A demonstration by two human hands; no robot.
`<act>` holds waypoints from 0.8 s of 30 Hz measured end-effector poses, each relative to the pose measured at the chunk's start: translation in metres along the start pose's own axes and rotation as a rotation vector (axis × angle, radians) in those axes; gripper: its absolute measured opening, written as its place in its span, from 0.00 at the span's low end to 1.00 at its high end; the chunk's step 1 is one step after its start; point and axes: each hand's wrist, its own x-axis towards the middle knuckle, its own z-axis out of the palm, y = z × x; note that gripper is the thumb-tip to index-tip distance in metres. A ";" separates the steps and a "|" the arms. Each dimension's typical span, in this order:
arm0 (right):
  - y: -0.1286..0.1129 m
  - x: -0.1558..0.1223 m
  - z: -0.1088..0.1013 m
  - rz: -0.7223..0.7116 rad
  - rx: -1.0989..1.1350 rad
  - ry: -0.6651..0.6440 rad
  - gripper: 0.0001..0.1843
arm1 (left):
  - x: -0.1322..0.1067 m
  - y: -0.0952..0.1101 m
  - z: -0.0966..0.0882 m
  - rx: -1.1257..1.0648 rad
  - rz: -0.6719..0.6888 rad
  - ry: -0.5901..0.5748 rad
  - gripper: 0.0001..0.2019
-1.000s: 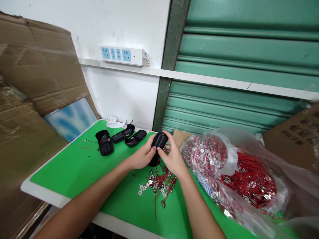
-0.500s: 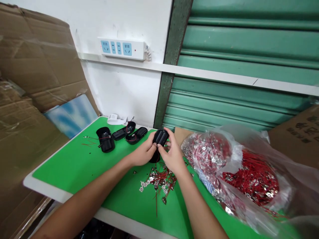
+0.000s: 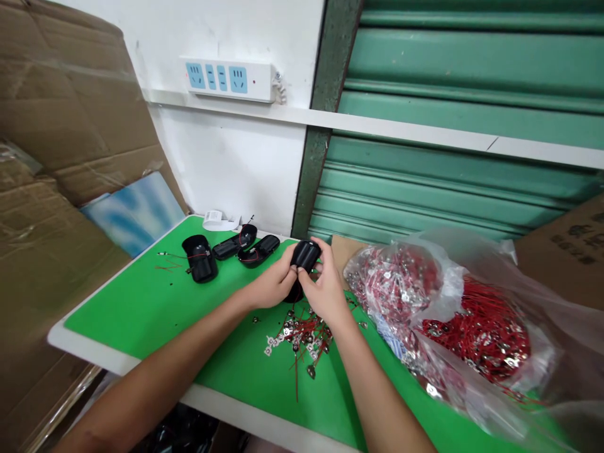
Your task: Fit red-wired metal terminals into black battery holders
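Observation:
Both hands hold one black plastic housing (image 3: pixel 306 254) above the green table mat. My left hand (image 3: pixel 274 281) grips its left side, with the thumb at the lower edge. My right hand (image 3: pixel 325 286) wraps round the right side, its thumb close to the left one. A red wire hangs below the thumbs, and what the thumbtips press on is too small to make out. Under the hands another black part (image 3: pixel 295 292) shows partly. Just in front lies a loose pile of metal contact tabs with red wires (image 3: pixel 302 333).
Several black housings with red wires, one of them open (image 3: pixel 201 261), lie at the back left. A clear plastic bag (image 3: pixel 453 371) full of red-wired contacts covers the right side. Cardboard (image 3: pixel 56 189) stands at left. A power strip (image 3: pixel 229 78) hangs on the wall.
The view has shifted slightly. Both hands keep their hold on the black housing, which looks tilted a little more to the right.

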 end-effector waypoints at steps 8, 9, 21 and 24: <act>-0.001 0.001 -0.004 0.035 -0.028 -0.030 0.35 | 0.001 0.004 -0.003 -0.116 -0.098 -0.019 0.34; -0.001 0.002 -0.006 0.039 0.002 -0.053 0.35 | 0.002 0.003 -0.004 -0.169 -0.130 -0.021 0.34; 0.012 0.018 -0.041 0.181 -0.199 -0.067 0.11 | 0.012 -0.009 -0.010 -0.464 -0.328 0.266 0.30; 0.005 0.012 -0.047 0.220 -0.373 -0.401 0.08 | 0.014 -0.015 -0.010 -0.446 -0.306 0.379 0.26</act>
